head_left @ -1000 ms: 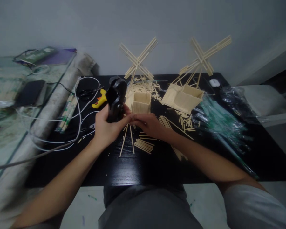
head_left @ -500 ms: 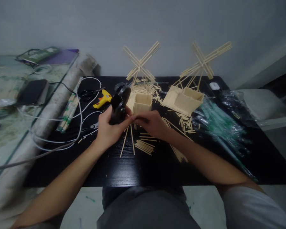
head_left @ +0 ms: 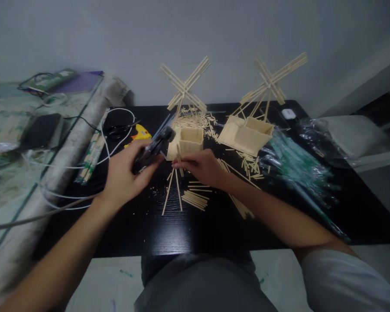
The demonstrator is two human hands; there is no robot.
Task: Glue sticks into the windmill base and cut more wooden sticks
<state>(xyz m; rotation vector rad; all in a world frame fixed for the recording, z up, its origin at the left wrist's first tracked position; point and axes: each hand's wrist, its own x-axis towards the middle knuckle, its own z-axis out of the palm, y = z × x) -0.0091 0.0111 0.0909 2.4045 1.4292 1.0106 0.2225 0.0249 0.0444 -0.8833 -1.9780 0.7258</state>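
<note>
My left hand [head_left: 123, 175] is closed around a black cutting tool [head_left: 154, 146], tilted with its head pointing up and right. My right hand [head_left: 201, 167] pinches a short wooden stick [head_left: 178, 152] that stands upright between its fingertips, just in front of a small open box [head_left: 189, 139] built of sticks. Loose long and short sticks [head_left: 195, 197] lie on the black table [head_left: 188, 225] under both hands.
Two stick windmill models [head_left: 247, 130] stand at the back, one behind the small box. A yellow glue gun [head_left: 139, 132], scissors [head_left: 117, 128] and white cables [head_left: 84, 164] lie to the left. Green plastic packets [head_left: 295, 169] lie to the right. A rolled mat [head_left: 68, 151] runs along the left edge.
My left hand has moved left and down and tipped the black tool from upright to slanted. My right hand stays put, with a short stick now upright in its fingertips.
</note>
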